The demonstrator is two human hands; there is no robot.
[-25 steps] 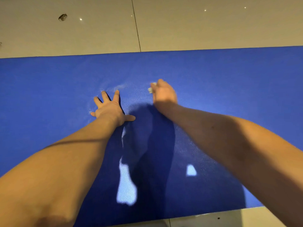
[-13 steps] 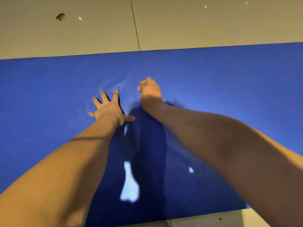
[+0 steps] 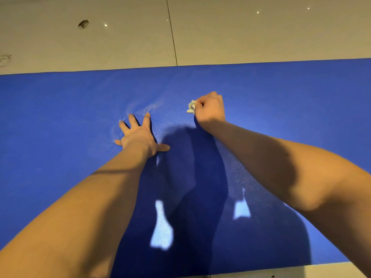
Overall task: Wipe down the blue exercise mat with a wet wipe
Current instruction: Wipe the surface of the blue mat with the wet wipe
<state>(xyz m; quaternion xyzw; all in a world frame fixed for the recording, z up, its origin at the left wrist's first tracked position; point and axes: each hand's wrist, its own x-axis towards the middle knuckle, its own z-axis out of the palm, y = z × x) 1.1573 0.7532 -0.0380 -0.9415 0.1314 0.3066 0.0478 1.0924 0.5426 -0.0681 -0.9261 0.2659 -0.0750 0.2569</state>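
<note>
The blue exercise mat (image 3: 281, 93) lies flat across the whole width of the view on a tiled floor. My left hand (image 3: 138, 135) presses flat on the mat with fingers spread, left of centre. My right hand (image 3: 209, 109) is to its right and slightly farther away, its fingers curled round a crumpled white wet wipe (image 3: 191, 106) that sticks out on the hand's left side and touches the mat. A faint damp sheen shows on the mat just beyond my left fingers.
Beige floor tiles (image 3: 241, 33) run beyond the mat's far edge, with a small dark mark (image 3: 83, 24) at the upper left. A strip of floor (image 3: 301, 269) shows at the near right edge. My arms cast dark shadows on the mat.
My right hand with the wipe slid left toward my left hand, then back to the right. My left hand has stayed planted in the same spot.
</note>
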